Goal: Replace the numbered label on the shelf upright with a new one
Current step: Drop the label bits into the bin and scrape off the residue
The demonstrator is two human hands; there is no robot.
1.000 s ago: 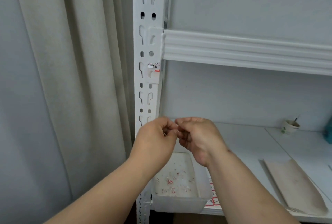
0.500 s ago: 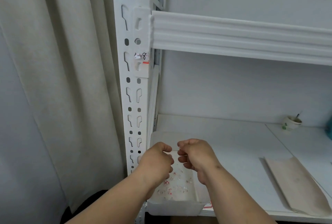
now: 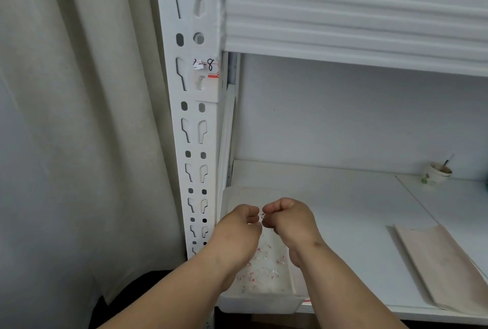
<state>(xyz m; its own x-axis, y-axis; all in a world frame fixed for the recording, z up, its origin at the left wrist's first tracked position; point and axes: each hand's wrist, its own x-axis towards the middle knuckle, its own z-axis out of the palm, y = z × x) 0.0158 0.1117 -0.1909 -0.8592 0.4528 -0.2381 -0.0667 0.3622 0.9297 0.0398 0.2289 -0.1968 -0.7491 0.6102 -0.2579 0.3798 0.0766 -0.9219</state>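
I am in the peeling step. The old label [image 3: 207,68] sits on the shelf upright [image 3: 194,122], high above the tray [image 3: 260,299]. It is torn, with an 8 left on it. Both my hands are just above the tray. My left hand [image 3: 237,231] and my right hand [image 3: 289,221] have curled fingers, and they pinch a tiny scrap [image 3: 263,215] between them. I think it is a torn label bit, but it is too small to tell. Next I should drop it in the tray, then reach up and peel the rest.
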